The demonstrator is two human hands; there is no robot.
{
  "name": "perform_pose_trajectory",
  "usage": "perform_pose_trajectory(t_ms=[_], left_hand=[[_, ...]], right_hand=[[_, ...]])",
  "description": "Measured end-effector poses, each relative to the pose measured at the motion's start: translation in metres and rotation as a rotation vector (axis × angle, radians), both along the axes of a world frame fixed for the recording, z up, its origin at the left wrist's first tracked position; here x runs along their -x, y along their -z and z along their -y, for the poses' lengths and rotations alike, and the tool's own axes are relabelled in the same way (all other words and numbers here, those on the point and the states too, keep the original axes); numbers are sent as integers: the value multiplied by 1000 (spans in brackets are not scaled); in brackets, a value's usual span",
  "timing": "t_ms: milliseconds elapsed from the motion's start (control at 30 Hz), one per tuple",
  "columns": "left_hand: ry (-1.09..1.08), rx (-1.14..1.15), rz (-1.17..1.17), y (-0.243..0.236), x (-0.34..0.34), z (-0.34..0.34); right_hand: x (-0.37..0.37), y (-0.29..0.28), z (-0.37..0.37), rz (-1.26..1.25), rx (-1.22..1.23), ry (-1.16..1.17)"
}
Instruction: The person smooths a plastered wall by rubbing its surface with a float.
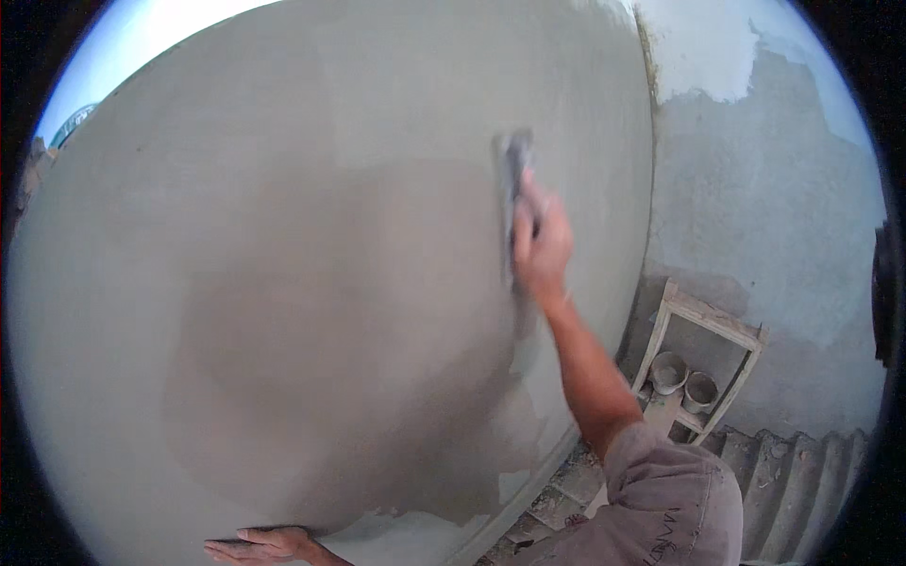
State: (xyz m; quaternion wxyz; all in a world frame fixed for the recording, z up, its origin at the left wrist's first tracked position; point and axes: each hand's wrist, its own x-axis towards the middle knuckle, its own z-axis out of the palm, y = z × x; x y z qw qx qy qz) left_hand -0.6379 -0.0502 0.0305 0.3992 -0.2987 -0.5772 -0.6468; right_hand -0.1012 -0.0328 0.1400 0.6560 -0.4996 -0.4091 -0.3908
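Observation:
A grey plastered wall fills most of the view, with a darker patch across its middle and lower part. My right hand grips the handle of a plastering trowel, its long narrow blade edge-on against the wall and slightly blurred. Low down at the left, my left hand rests on the wall with its fingers stretched out, holding nothing. Along the lower edge of the wall, near my right arm, the surface shows a lighter, ragged-edged area.
To the right stands a wooden frame with two buckets, a left one and a right one. Concrete steps descend at the lower right. A second wall, patchily coated, meets the plastered one at a corner.

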Motion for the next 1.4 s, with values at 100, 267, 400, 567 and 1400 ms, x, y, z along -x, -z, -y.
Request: perform_pose_trajectory(t_ms=[100, 267, 400, 567, 1400], left_hand=[[4, 11, -19, 0, 1, 0], [-20, 13, 7, 3, 1, 1], [-15, 9, -11, 3, -1, 3], [-19, 4, -3, -2, -4, 2], [-35, 12, 11, 1, -2, 0]], right_hand=[[-80, -48, -16, -44, -122, 151], [-33, -9, -1, -228, -222, 178], [64, 8, 23, 240, 91, 14], [0, -47, 8, 224, 95, 118], [-55, -207, -13, 101, -236, 210]])
